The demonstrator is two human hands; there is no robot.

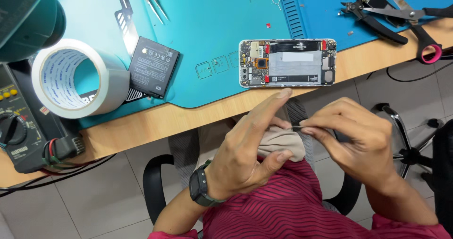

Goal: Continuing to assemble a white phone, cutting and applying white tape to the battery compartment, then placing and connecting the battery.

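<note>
The wooden bench (141, 125) runs across the upper half of the view, most of it covered by a blue work mat (212, 26) whose far edge is cut off at the top. At the upper left a dark green rounded object (28, 17) is only partly in view and too close to identify. Below it a large roll of white tape (78, 78) lies on its side on the mat's left edge, and a multimeter (19, 130) with red and black leads is cropped by the left border. A flat black phone battery (153, 67) rests on the mat just beside the tape. Right of centre lies an opened smartphone (288, 63) with its back removed, circuit board and metal shield exposed, at the mat's near edge. Scissors with a pink-lined handle (415, 26) and black pliers (373, 19) sit at the upper right, partly cut off; tweezers (153, 0) run out of the top edge. Below the bench, above the person's lap, the left hand (250, 149), with a dark wristwatch (202, 184), and the right hand (358, 140) meet. The fingers of both are pressed together, pinching a thin dark strip (296, 127) between them; it is too small to make out its kind. The forefinger of the left hand points toward the phone.
</note>
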